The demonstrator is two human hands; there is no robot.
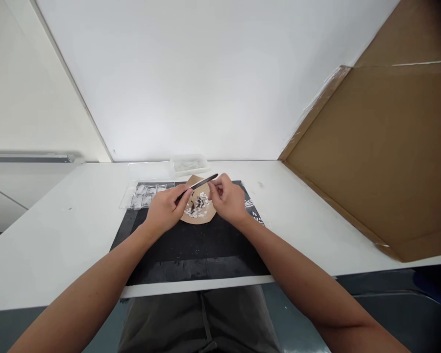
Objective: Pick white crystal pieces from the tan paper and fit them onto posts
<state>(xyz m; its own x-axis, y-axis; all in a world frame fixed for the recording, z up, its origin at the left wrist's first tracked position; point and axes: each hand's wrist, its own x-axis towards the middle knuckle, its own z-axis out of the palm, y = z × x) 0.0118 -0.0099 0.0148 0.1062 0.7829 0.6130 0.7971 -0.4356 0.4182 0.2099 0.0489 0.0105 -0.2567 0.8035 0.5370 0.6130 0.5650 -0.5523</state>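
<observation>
My left hand is closed round the lower end of a thin, dark, flat strip, which slants up to the right with a pale line along its edge. Close beside the strip's far end, my right hand has thumb and fingers pinched together. Whatever lies in that pinch is too small to make out. Below both hands, a piece of brown paper bears a loose pile of white and black scraps. The paper rests on a black mat.
A clear compartment box with whitish contents stands left of the paper. Behind it is a translucent tub. Small white pieces lie on the mat's right side. A cardboard panel leans at the right; a white wall rises behind.
</observation>
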